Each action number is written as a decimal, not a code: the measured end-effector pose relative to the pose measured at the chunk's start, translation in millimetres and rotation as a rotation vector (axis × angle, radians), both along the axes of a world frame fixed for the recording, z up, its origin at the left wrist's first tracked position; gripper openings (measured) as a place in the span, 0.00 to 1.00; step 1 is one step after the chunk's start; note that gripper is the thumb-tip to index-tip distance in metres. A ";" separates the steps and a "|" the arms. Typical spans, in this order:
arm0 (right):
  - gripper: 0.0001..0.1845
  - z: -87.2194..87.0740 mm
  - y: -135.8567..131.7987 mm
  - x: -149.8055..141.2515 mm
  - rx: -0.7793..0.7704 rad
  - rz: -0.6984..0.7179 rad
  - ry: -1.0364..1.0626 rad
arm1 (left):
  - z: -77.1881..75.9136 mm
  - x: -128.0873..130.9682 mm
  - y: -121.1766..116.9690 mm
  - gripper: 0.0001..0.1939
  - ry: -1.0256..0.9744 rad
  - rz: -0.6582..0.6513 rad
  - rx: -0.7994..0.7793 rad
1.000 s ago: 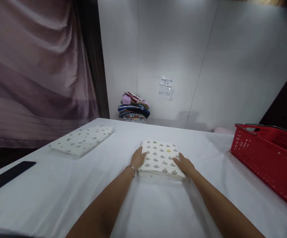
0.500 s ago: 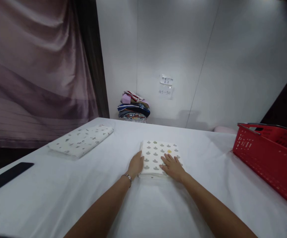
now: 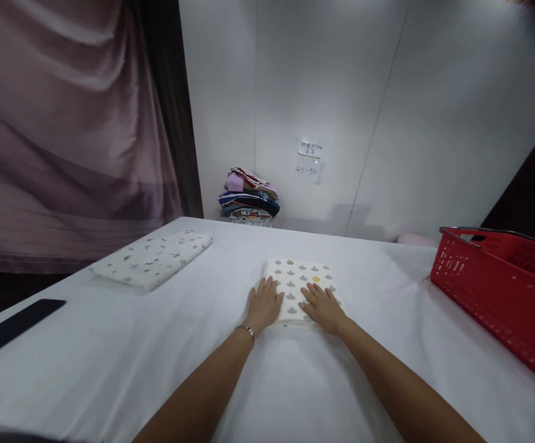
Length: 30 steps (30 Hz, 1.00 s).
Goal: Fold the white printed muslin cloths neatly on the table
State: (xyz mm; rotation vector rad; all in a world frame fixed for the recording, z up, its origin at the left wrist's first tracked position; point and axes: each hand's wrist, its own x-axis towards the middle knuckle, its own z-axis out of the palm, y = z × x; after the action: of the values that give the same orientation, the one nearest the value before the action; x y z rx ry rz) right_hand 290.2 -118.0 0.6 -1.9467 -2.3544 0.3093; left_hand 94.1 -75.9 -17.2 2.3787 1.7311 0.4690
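Observation:
A folded white cloth (image 3: 297, 285) with grey printed shapes and a few yellow and green ones lies flat on the white-covered table (image 3: 193, 363). On its left near part rests my left hand (image 3: 266, 304), palm down with the fingers stretched forward; a bracelet circles that wrist. My right hand (image 3: 323, 307) lies flat on the cloth's right near part, fingers spread. Both hands touch the top of the cloth, and neither grips it. The cloth's near corners are partly hidden under the hands.
Another folded white cloth with a scattered print (image 3: 156, 258) lies at the left. Nearer the left edge is a flat black object (image 3: 15, 329). A red plastic basket (image 3: 498, 295) stands at the right. Against the wall is a pile of folded fabrics (image 3: 249, 198).
My left hand has moved from the cloth's left edge onto its top, and its fingers now lie extended. My right hand stays in nearly the same place.

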 end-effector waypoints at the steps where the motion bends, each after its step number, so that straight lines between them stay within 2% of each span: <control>1: 0.34 2.1 0.4 -0.1 -0.012 -0.004 0.004 | -1.6 -0.8 0.1 0.26 -0.001 0.000 -0.004; 5: 0.36 15.4 2.5 -5.4 -0.135 -0.057 0.077 | -1.4 -1.2 1.6 0.27 0.014 -0.002 -0.020; 7: 0.38 19.7 1.4 -11.1 -0.161 -0.033 0.121 | 0.7 -0.9 2.2 0.27 0.028 -0.001 -0.031; 12: 0.36 14.4 -5.7 -22.6 -0.076 0.084 0.069 | 14.2 3.9 8.3 0.29 0.099 -0.010 -0.126; 15: 0.35 9.5 -7.1 -23.4 -0.062 0.078 0.041 | 20.3 10.2 15.6 0.29 0.129 0.008 -0.063; 18: 0.35 7.5 -7.9 -23.0 -0.063 0.076 0.031 | 14.6 13.3 22.0 0.30 0.118 -0.006 0.001; 21: 0.36 8.8 -7.6 -23.0 -0.077 0.078 0.063 | 2.9 11.7 25.4 0.31 0.103 -0.016 -0.022; 23: 0.36 12.7 -3.2 -21.6 -0.121 0.086 0.099 | -1.5 10.1 25.9 0.32 0.106 -0.015 -0.034; 26: 0.36 21.3 14.1 -13.3 -0.177 0.062 0.137 | -0.1 9.2 24.7 0.31 0.126 -0.021 -0.035; 30: 0.34 21.2 44.3 10.8 -0.030 -0.116 -0.007 | 5.1 8.6 21.1 0.31 0.134 -0.015 -0.046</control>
State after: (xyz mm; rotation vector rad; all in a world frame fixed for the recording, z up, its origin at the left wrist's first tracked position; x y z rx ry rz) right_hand 301.0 -73.7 21.8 -2.0907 -2.2420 0.3316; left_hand 102.7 -54.8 -12.0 2.4398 1.7570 0.2699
